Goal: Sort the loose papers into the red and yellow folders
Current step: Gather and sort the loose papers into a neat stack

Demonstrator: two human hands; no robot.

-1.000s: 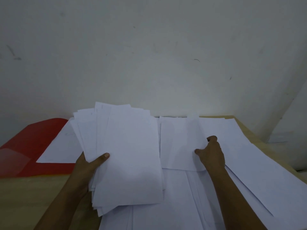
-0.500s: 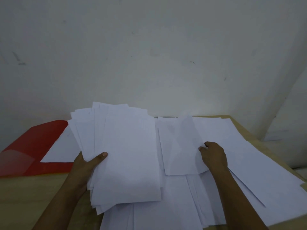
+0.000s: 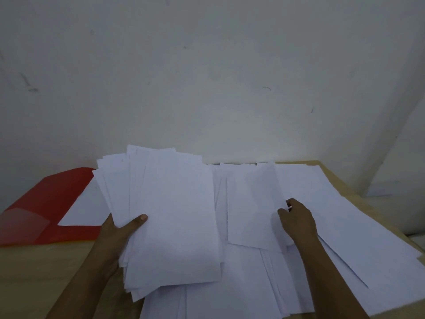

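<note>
So we've got a fat stack (image 3: 170, 217) of white sheets in our left hand (image 3: 119, 236), thumb clamped across the front near the lower left edge, the rest of the fingers hidden behind it, and the sheets fan out unevenly at the top. Just right of that, our right hand (image 3: 297, 221) pinches the right edge of a single sheet (image 3: 250, 208), fingers curled around it; can't really tell if that sheet is lifted or flat. Under and around both hands, loose papers (image 3: 345, 226) are spread all over the right half of the table (image 3: 34, 272), overlapping each other and reaching the far edge by the wall (image 3: 207, 77). The red folder (image 3: 53, 203) lies open on the left side of the table, with one white page (image 3: 85, 210) on it. A thin yellow strip peeks out along the folder's near edge, but we can't say what it is.
</note>
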